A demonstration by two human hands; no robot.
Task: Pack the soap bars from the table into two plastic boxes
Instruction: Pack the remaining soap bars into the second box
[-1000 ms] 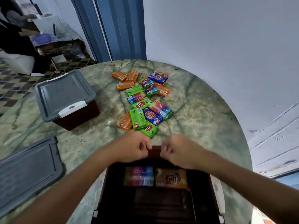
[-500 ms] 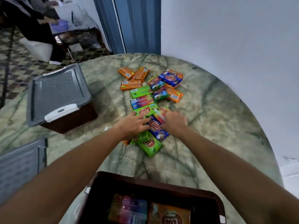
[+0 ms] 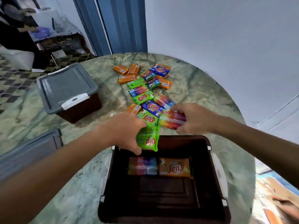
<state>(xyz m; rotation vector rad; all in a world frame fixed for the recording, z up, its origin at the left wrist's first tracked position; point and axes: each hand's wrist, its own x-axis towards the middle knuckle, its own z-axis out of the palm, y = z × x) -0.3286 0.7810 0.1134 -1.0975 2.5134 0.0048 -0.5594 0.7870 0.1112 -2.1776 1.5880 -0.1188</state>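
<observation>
An open dark brown plastic box (image 3: 210, 167) stands at the near table edge. Inside lie a rainbow soap bar (image 3: 142, 165) and an orange soap bar (image 3: 175, 167) side by side. My left hand (image 3: 124, 130) grips a green soap bar (image 3: 148, 139) over the box's far rim. My right hand (image 3: 194, 118) holds a rainbow-wrapped soap bar (image 3: 172, 120) just beyond the box. A pile of soap bars (image 3: 145, 88) in orange, green and blue wrappers lies mid-table. A second brown box with a grey lid (image 3: 68, 88) on it sits at the left.
A loose grey lid (image 3: 27, 152) lies at the near left of the round green marble table (image 3: 202, 88). A white wall runs close on the right. A blue door frame stands behind. A person in dark clothes is at the far left, by a cluttered table.
Both hands went from the box out to the pile. Each took one bar and has pulled back toward the open box, the left with a green one, the right with a rainbow one.
</observation>
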